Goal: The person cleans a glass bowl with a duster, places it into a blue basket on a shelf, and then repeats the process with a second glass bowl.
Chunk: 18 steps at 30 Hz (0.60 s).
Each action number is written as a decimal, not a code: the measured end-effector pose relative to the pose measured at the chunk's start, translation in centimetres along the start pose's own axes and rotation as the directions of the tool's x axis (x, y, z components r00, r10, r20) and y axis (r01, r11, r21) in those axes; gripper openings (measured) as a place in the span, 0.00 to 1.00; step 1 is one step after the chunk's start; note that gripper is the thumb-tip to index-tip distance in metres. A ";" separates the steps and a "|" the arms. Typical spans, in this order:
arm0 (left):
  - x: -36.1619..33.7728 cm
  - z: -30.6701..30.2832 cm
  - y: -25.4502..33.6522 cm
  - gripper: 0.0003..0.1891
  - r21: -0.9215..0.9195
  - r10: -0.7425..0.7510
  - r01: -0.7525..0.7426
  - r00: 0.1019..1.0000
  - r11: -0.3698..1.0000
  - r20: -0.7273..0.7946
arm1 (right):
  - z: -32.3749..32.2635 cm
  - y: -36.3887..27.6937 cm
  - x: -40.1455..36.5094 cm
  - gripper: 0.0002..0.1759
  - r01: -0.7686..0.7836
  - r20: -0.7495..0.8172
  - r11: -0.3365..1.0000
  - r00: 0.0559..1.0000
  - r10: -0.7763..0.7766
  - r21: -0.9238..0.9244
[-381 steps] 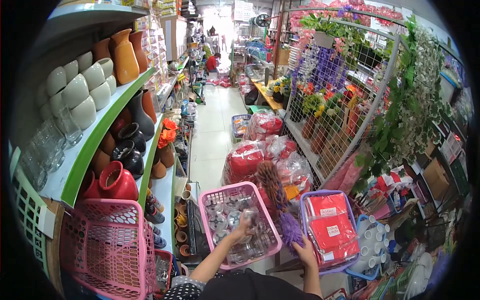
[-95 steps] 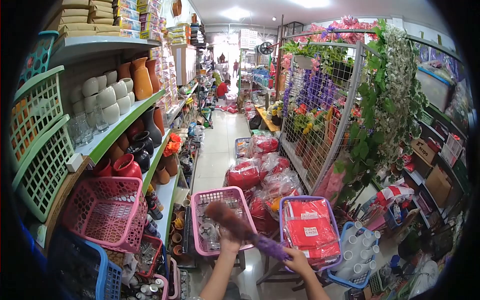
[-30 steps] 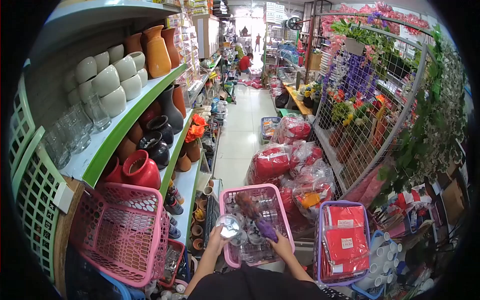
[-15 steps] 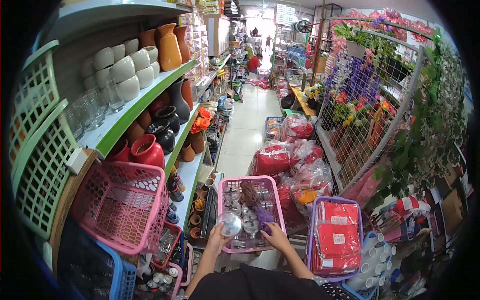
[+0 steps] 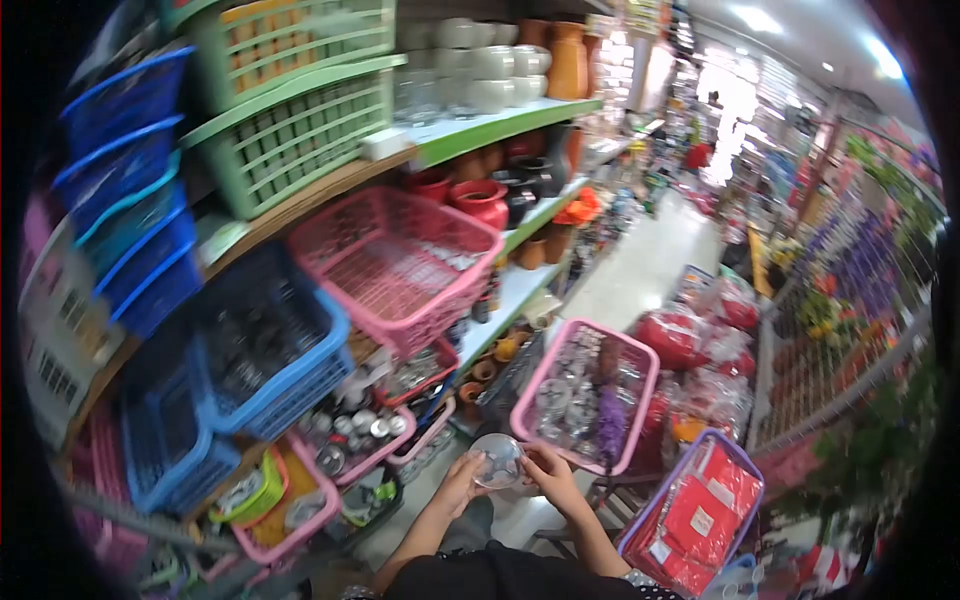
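A round clear container (image 5: 497, 461) is held up between both hands, low in the middle of the view. My left hand (image 5: 461, 482) grips its left side, fingers closed around the edge. On the right edge, my right hand (image 5: 546, 474) pinches it with thumb and fingers. Just beyond the hands stands a pink basket (image 5: 648, 403) with several clear round containers inside. A purple bundle (image 5: 610, 425) lies along the basket's right side. Motion blurs the contents somewhat.
Another pink basket (image 5: 400, 322) and a blue basket (image 5: 283, 400) stand at the left by shelves of pots. At the right are a purple-rimmed basket with red packets (image 5: 700, 515), bagged red goods (image 5: 670, 335) and a wire rack with flowers. An aisle runs toward the back.
The view has swung left, showing more baskets. My right hand has let go of the purple bundle and now holds the clear container, which is away from the pink basket, together with my left hand.
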<state>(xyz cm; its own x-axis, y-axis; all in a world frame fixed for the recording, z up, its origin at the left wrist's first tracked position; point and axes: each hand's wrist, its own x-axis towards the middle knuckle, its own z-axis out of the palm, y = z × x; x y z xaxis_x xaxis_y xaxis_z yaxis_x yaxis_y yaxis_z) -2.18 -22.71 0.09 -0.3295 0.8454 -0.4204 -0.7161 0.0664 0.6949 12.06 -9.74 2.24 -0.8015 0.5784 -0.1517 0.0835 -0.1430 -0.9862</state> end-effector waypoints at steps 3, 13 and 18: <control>-4.5 -3.2 -0.4 0.17 -0.025 0.094 -0.099 0.982 0.995 -0.165 | 4.0 0.1 0.3 0.19 -0.037 0.177 0.999 0.983 0.043 -0.039; -17.1 -8.7 4.3 0.21 0.045 0.393 -0.431 0.770 0.901 -0.503 | 17.8 -3.2 3.4 0.21 0.139 0.663 0.985 0.748 -0.038 -0.101; -21.6 -11.2 10.0 0.26 0.457 0.564 -0.357 0.674 0.815 -0.478 | 23.8 -8.2 5.9 0.22 0.298 0.783 0.954 0.591 -0.192 0.009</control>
<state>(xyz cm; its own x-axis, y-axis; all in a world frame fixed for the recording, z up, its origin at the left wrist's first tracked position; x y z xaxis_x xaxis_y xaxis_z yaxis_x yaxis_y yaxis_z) -9.15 -46.23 9.57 -0.9197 0.3538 -0.1704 -0.1842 -0.0055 0.9829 -7.46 -24.25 11.04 -0.9538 -0.2593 0.1520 -0.1649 0.0287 -0.9859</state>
